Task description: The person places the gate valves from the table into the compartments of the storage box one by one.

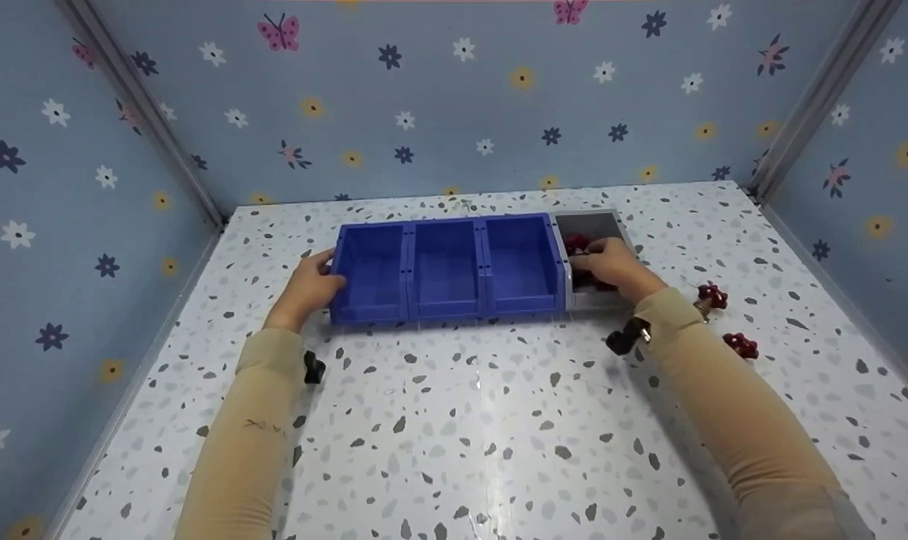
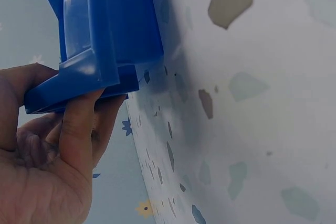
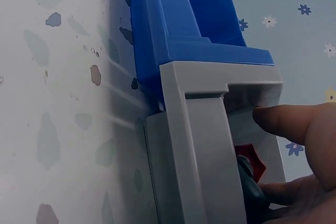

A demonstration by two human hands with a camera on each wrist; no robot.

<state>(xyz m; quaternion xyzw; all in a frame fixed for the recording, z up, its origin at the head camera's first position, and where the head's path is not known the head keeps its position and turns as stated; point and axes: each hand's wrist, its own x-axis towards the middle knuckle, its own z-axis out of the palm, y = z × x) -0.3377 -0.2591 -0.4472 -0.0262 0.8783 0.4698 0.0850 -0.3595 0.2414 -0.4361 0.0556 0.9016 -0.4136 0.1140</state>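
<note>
Three blue bins stand in a row, with a grey bin [image 1: 602, 301] joined at their right end. My left hand [image 1: 310, 286] grips the outer side of the leftmost blue bin [image 1: 371, 309]; in the left wrist view its fingers curl around the blue rim [image 2: 79, 77]. My right hand [image 1: 611, 262] reaches into the grey bin. Inside lie valves with red handwheels, and one red handwheel [image 1: 576, 241] shows beside the fingers. From the right wrist, the thumb stands straight and apart, while fingers touch a dark-bodied valve [image 3: 253, 187]; their tips are partly hidden.
Two more red-wheeled valves lie on the speckled table right of the grey bin: one with a brass body [image 1: 711, 297], another red handwheel [image 1: 741, 346] nearer me. Flower-patterned walls [image 1: 454, 97] enclose the table at the back and both sides.
</note>
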